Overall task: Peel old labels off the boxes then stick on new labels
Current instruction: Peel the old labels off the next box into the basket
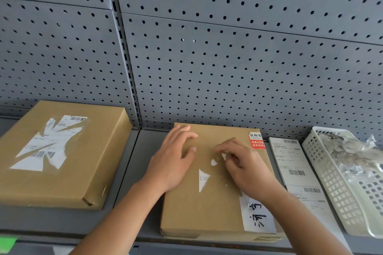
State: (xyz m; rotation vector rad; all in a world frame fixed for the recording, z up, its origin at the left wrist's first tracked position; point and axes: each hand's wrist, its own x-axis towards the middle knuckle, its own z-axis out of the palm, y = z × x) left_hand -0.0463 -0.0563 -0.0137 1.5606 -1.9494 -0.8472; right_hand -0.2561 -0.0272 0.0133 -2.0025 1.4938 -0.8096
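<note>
Grey pegboard wall (228,58) rises behind a grey metal shelf (132,172).

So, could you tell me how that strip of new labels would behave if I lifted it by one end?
The label strip looks like thin paper, so it would probably droop and feel very light. It lies flat on the shelf, so getting a fingertip under its edge may be fiddly.

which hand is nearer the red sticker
Right. The right hand pinches a label scrap just below the red sticker; the left hand rests on the box, farther left.
</note>
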